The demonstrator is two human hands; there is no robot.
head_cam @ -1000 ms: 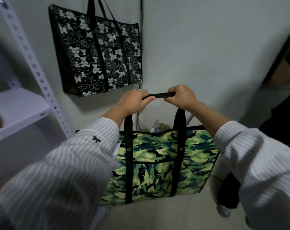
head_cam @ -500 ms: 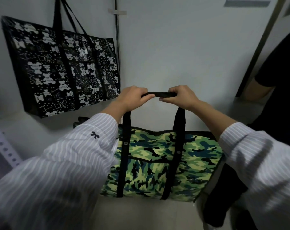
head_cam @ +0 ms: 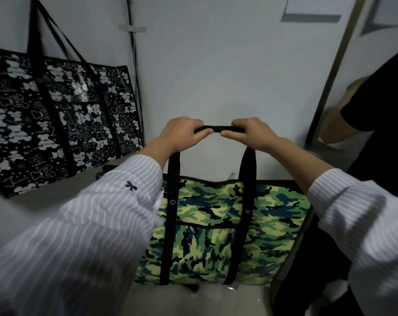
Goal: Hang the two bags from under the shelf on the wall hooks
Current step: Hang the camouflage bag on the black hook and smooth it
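A green camouflage bag (head_cam: 218, 229) with black straps hangs in the air in front of the pale wall. My left hand (head_cam: 182, 133) and my right hand (head_cam: 250, 132) are both closed on its black handle (head_cam: 216, 128), side by side, a short stretch of handle showing between them. A black bag with white bear figures (head_cam: 58, 124) hangs flat on the wall at the left by its long black straps; the hook at the top edge is barely visible.
A dark cable (head_cam: 134, 65) runs down the wall beside the black bag. Another person in black (head_cam: 375, 124) stands at the right by a metal door frame (head_cam: 334, 65). Bare wall lies above my hands.
The view has swung right and up: the white shelf at the left has gone out of sight. The camouflage bag stays gripped in both hands and sits further right of the black bag.
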